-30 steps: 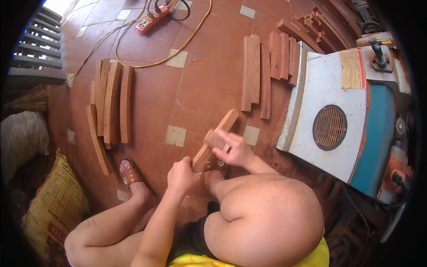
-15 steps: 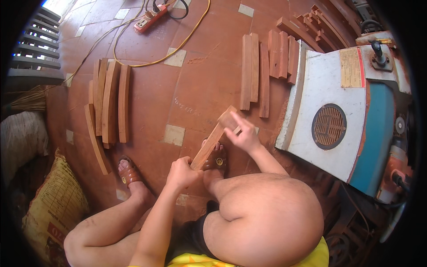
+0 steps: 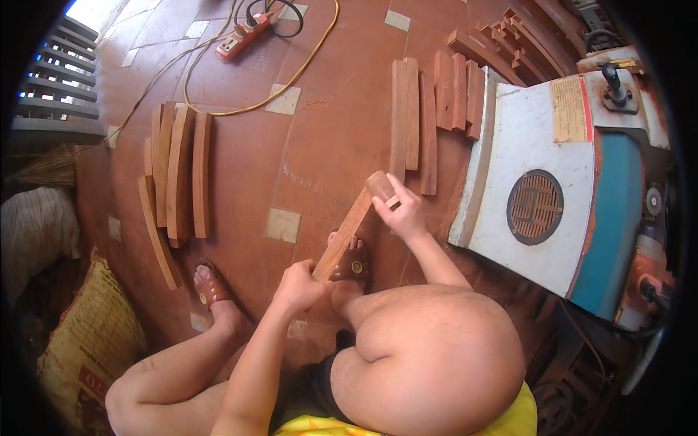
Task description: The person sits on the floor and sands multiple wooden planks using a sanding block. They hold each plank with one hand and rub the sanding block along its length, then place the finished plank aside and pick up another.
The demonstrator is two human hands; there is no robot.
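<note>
My left hand [image 3: 299,286] is closed round the near end of a wooden strip [image 3: 345,234], which slants up and away to the right above my foot. At the strip's far end, my right hand [image 3: 401,212] pinches a small brown curled piece [image 3: 379,186] that looks like sandpaper. That piece lies against the strip, its thumb side and fingers on opposite edges. The underside of the strip is hidden, and so are most of the left fingers.
Several curved wooden strips [image 3: 179,171] lie on the tiled floor at left, with more strips [image 3: 411,116] at right. A white and teal machine [image 3: 509,138] stands at right. Far off are an orange power strip [image 3: 243,38] and a yellow cable [image 3: 320,45]. A printed sack [image 3: 91,338] sits at lower left.
My right hand has shifted slightly right and its fingers have closed in round the brown piece; it was motion-blurred before. The left hand keeps its hold on the strip.
</note>
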